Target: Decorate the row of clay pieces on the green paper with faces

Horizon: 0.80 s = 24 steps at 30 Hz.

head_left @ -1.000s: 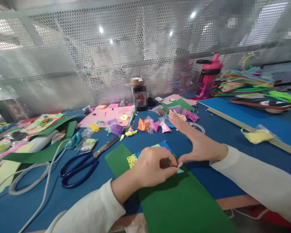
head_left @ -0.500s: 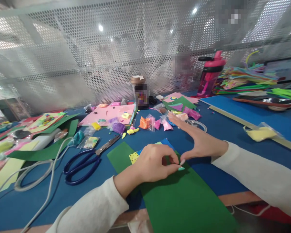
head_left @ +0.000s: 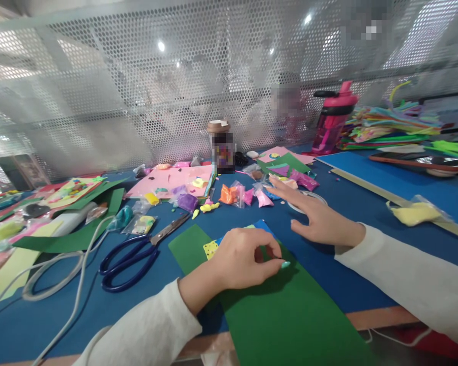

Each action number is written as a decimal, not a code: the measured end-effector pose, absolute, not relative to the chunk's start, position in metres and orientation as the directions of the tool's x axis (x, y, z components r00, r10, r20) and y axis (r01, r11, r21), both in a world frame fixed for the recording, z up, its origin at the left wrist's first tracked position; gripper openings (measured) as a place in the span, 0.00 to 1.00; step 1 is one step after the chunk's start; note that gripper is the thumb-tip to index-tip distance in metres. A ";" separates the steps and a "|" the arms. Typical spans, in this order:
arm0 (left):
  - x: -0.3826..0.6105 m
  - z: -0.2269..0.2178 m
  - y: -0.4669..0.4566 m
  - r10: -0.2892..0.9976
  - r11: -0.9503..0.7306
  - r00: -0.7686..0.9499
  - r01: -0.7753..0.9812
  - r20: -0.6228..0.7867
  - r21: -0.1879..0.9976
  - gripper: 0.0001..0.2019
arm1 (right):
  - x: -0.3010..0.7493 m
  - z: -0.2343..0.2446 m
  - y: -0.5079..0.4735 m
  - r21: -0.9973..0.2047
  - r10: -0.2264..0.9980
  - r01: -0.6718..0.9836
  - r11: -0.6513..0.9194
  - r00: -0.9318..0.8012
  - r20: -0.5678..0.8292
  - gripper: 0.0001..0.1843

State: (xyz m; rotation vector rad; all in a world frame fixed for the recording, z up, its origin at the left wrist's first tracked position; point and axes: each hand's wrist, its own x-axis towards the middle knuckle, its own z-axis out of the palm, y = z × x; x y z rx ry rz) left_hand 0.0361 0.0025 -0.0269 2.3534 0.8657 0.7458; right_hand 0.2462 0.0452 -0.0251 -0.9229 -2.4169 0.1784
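Note:
My left hand (head_left: 244,256) rests on a long green foam sheet (head_left: 282,315) near the table's front edge, with thumb and fingers pinched together; what they pinch is too small to make out. Under the hand lie a yellow dotted scrap (head_left: 210,248) and a blue sheet corner (head_left: 262,225). My right hand (head_left: 320,218) hovers over the blue table (head_left: 366,203) just right of the green sheet, fingers stretched out and apart, pointing towards small bags of coloured clay (head_left: 248,194). It holds nothing.
Blue-handled scissors (head_left: 137,251) lie left of the green sheet, beside a grey cable (head_left: 61,274). Pink paper (head_left: 171,180), a lidded cup (head_left: 221,145) and a pink bottle (head_left: 334,119) stand further back before a perforated screen. A yellow clay bag (head_left: 414,212) lies right.
My right hand has lifted its thumb off the green sheet and moved right and away from the left hand, fingers spreading. The left hand stays pinched in place.

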 end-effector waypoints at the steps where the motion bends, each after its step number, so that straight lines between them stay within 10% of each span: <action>1: 0.036 -0.027 0.002 0.697 -0.662 0.645 0.413 0.313 0.626 0.01 | 0.246 -0.024 0.045 -0.304 0.651 0.581 0.756 -0.617 0.442 0.39; 8: 0.037 -0.026 0.002 0.693 -0.667 0.651 0.416 0.309 0.618 0.00 | 0.244 -0.018 0.043 -0.366 0.665 0.569 0.737 -0.510 0.545 0.09; 12: 0.038 -0.026 0.002 0.691 -0.669 0.652 0.413 0.313 0.618 0.00 | 0.246 -0.017 0.043 -0.440 0.725 0.579 0.687 -0.507 0.466 0.29; 24: 0.038 -0.023 0.001 0.700 -0.667 0.640 0.426 0.318 0.611 0.01 | 0.246 -0.028 0.047 -0.453 0.697 0.539 0.711 -0.624 0.353 0.28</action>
